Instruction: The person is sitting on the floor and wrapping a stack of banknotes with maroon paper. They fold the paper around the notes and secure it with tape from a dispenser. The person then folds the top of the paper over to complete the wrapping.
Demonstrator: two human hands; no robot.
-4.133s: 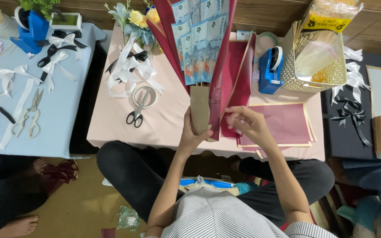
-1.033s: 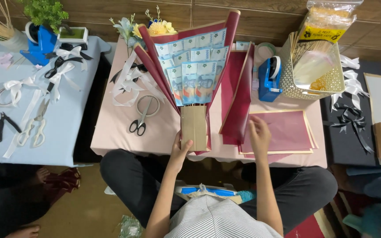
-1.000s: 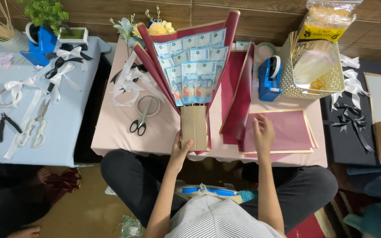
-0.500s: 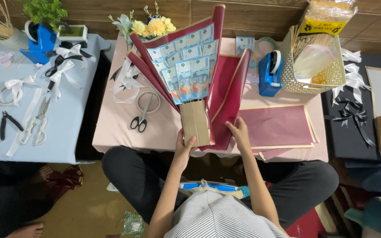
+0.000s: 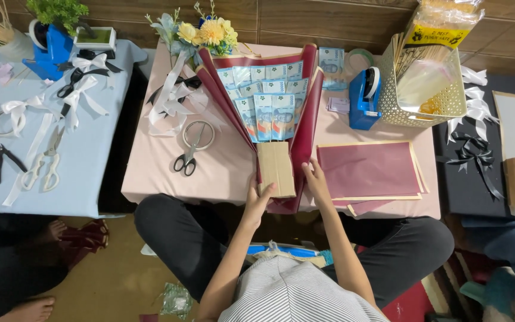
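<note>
A fan of blue banknotes (image 5: 263,98) on a brown cardboard handle (image 5: 276,169) lies on the pink table (image 5: 156,173), wrapped on both sides by dark red paper (image 5: 303,134). My left hand (image 5: 259,198) grips the bottom of the cardboard handle. My right hand (image 5: 316,180) presses the red paper's right fold against the handle, fingers flat. A stack of dark red sheets (image 5: 369,170) lies just right of my right hand.
Black-handled scissors (image 5: 188,154) and white ribbons (image 5: 171,101) lie left of the bouquet, artificial flowers (image 5: 201,33) behind it. A blue tape dispenser (image 5: 365,98) and a cream basket (image 5: 427,83) stand at the right. A blue table (image 5: 7,191) at left holds scissors, pliers, ribbons.
The red paper's right side has been folded in toward the banknotes. My right hand slid left from the loose sheets onto the wrap beside the handle. The left hand kept hold of the handle.
</note>
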